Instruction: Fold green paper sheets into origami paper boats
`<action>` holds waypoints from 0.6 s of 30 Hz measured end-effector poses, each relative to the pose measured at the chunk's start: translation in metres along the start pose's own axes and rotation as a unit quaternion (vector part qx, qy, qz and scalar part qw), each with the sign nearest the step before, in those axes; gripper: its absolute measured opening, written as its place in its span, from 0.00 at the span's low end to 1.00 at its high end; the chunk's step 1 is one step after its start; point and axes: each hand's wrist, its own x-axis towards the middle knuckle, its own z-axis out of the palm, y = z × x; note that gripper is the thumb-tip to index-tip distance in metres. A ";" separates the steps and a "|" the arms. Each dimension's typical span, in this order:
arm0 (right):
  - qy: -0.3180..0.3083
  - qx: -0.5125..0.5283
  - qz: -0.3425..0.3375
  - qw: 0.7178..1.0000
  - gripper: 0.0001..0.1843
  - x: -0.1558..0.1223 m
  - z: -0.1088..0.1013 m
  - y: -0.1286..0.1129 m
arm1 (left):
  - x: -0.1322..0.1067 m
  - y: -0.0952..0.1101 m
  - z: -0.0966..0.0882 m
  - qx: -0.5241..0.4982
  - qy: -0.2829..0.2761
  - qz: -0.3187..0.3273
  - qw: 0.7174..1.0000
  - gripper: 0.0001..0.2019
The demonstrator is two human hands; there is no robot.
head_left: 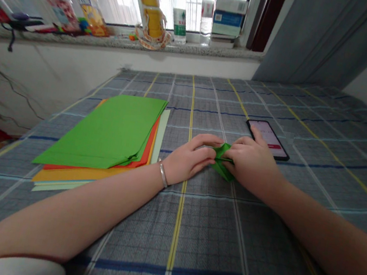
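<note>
A small piece of folded green paper [223, 168] is held between my two hands, just above the plaid cloth. My left hand [191, 157], with a silver bracelet [163, 174] at its wrist, pinches the paper's left side. On the right side, my right hand [253, 161] has its thumb and fingers closed on the paper, with the index finger stretched toward the phone [269, 140]. Part of the folded shape is hidden behind my fingers. To the left lies a stack of coloured paper, a green sheet [107, 129] on top and orange and pale sheets below.
The plaid cloth [137, 247] covers the whole surface. Along the windowsill [191, 50] at the back stand several bottles, including a green-labelled one [179, 12], and a stack of boxes [227, 20]. A grey curtain [306, 36] hangs at the right.
</note>
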 end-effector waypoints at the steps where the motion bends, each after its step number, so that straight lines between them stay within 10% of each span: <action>1: 0.003 -0.003 0.000 1.000 0.12 0.000 0.000 0.000 | 0.000 0.000 0.000 0.003 0.001 0.000 1.000 0.01; 18: -0.019 -0.005 0.048 0.999 0.11 0.001 0.006 0.007 | -0.001 -0.004 -0.004 0.003 -0.055 -0.061 0.997 0.02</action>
